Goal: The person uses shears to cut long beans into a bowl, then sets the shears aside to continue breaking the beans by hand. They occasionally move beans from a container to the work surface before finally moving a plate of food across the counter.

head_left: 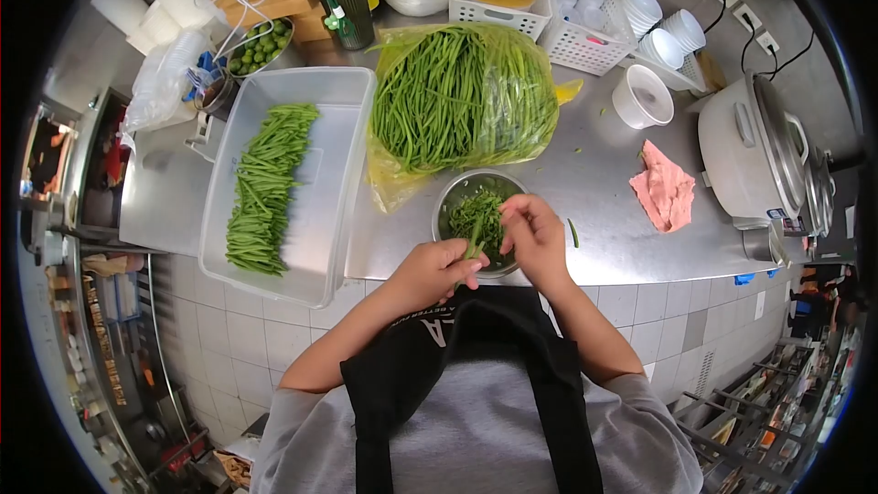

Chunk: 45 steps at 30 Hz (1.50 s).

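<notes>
My left hand (448, 263) is closed around a few green beans (476, 236), whose ends poke up past the fingers. Close by on the right, my right hand (530, 230) has its fingers pinched together; anything between them is too small to make out. Both hands hover at the near rim of a steel bowl (441, 206) with green bean trimmings (480, 210) inside. Behind the bowl lies a yellow plastic bag (384, 185) full of long green beans (430, 96). To the left, a clear plastic bin (320, 210) contains a row of green beans (265, 187).
A pink cloth (663, 187), a white tub (642, 96) and a large rice cooker (754, 151) stand on the right of the steel counter. At the back are white baskets (585, 27), a dark tumbler (345, 5) and a bowl of small green citrus (263, 48).
</notes>
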Tool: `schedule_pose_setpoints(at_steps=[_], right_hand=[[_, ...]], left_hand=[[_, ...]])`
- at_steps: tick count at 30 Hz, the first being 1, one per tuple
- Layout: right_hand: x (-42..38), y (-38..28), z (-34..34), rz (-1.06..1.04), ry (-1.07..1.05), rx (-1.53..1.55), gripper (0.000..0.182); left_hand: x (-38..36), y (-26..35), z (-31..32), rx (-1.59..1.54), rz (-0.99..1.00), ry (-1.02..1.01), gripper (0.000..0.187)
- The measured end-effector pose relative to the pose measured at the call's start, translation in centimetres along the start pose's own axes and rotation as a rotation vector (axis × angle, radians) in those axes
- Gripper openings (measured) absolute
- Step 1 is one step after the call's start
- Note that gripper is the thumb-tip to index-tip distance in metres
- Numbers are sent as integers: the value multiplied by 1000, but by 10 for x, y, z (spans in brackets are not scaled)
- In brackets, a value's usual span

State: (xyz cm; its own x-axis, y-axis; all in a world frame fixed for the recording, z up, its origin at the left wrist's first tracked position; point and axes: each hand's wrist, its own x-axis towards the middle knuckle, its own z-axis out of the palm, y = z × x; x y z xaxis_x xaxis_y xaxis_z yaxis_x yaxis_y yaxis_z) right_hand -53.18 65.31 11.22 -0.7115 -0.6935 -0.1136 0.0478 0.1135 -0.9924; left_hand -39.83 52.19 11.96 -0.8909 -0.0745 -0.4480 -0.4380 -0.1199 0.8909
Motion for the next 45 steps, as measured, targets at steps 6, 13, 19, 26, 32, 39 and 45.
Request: schedule_pose_setpoints(at_steps=[6,13,19,26,32,39,45], right_hand=[[3,-2,-10,-48,-17,-49,10],[-11,-13,1,-289,-143,-362,14],[-12,-10,9,-421,-89,-465,10],[-10,9,7,-14,17,35,8],[4,5,-1,296,117,428,9],[-15,-3,17,-856,168,-737,23],[-12,0,15,-872,78,-972,24]], left_hand=[[20,-11,0,-342,378,350,13],[21,7,-4,-456,515,533,13],[22,2,3,-494,592,552,14],[20,-3,10,-481,561,540,15],[19,3,13,-522,511,583,16],[27,2,11,-562,519,660,16],[30,-2,18,-565,497,592,15]])
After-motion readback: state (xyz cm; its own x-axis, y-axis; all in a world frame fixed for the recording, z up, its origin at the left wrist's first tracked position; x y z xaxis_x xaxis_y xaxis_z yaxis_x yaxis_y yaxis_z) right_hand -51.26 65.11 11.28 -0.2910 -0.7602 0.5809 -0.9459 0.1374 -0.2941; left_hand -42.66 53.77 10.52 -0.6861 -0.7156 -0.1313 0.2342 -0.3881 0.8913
